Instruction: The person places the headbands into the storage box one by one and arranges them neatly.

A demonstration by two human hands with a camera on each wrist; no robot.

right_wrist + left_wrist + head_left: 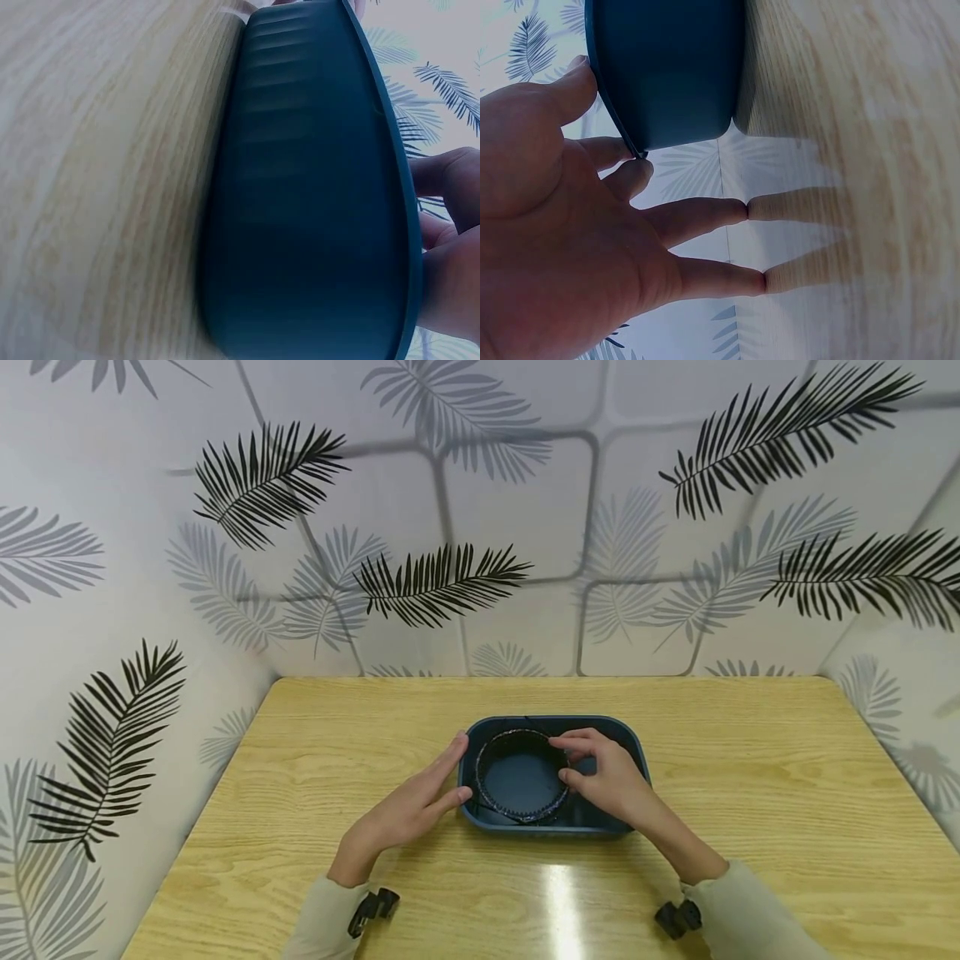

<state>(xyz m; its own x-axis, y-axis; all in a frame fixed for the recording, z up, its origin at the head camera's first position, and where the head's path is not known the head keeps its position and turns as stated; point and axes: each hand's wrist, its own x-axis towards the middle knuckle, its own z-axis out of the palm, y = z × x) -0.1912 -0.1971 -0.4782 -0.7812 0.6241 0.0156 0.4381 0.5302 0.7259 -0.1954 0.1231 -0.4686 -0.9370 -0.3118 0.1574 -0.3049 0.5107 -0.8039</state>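
- Sleeves (750, 918) of pale fabric lie nearest, at 5 and 7 o'clock in the head view, each with a small black camera clip (372, 908) at the wrist.
- Glare (561, 910) from a light falls on the wooden surface (765, 777) at 6 o'clock, between the two forearms.
- The left hand (408, 806) rests at about 8 o'clock from the tub, fingers straight and spread wide, holding nothing. Its fingertips touch the tub's left rim (the left wrist view shows thumb and forefinger against the rim, the other fingertips on the surface beside the tub).
- The right hand (603, 775) reaches into the tub from 4 o'clock, thumb and fingers curled in a pinch on the right side of the black ring.
- The tub (633, 752), dark blue, rectangular with rounded corners, stands upright near the middle of the surface; in the right wrist view its ribbed outer wall (300, 195) fills most of the picture, with the right hand's fingers over the rim.
- The black ring (517, 814), a thin toothed band bent into a loop, lies inside the tub, towards its left and middle part, its near edge close to the tub's front wall. Whether it rests flat on the bottom I cannot tell.
- Farthest, from 9 round to 3 o'clock, walls (525, 527) papered with black and grey palm leaves enclose the surface on three sides.
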